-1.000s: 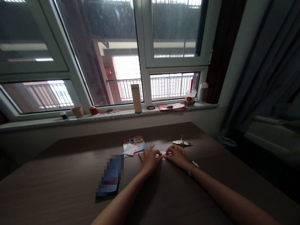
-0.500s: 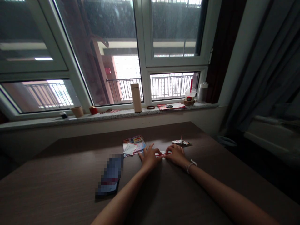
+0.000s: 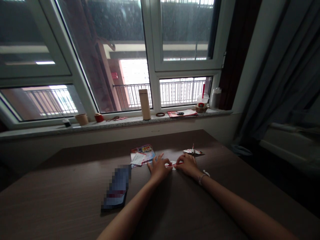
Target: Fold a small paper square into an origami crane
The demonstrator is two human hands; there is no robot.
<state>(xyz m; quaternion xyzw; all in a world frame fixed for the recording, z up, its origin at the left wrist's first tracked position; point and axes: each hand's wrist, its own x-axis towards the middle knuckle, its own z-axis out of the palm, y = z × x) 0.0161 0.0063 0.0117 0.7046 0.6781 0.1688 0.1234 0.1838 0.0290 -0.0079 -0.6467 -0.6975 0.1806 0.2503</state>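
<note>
- Surface: dark wood-grain table [image 3: 75, 186], pushed near the wall below a window [image 3: 150, 40].
- Sill [image 3: 120, 124], left to right: black bottle [image 3: 67, 123], tan cup [image 3: 82, 119], red pot [image 3: 99, 117], tall flask [image 3: 145, 105], dark ring [image 3: 160, 114], sheets [image 3: 191, 113] with scissors [image 3: 180, 114] on top, drink cup [image 3: 201, 100] with red straw, grey bottle [image 3: 215, 98].
- Room: dim; daylight through the glass, railing outside. Grey curtain [image 3: 275, 83] at far right.
- On table: flyer [image 3: 150, 155] with a white slip [image 3: 138, 159] on it, beyond and left of the hands; paper crane [image 3: 193, 151] beyond the right hand.
- Hard to read: dark flat item [image 3: 116, 188] left of the left forearm — pixelated, can't identify. Small white bit [image 3: 206, 173] by the right wrist, also unclear. Both forearms cut off at bottom edge.
- Folded paper [image 3: 174, 163], white with a red line: flat on table between the hands, ends covered by fingers, so full shape can't be told.
- Left hand [image 3: 160, 169]: thumb and index pinched on the paper's left end, other fingers spread.
- Right hand [image 3: 189, 164]: thumb and index narrow on the right end, other fingers curled — bracelet [image 3: 200, 179] on that wrist.
</note>
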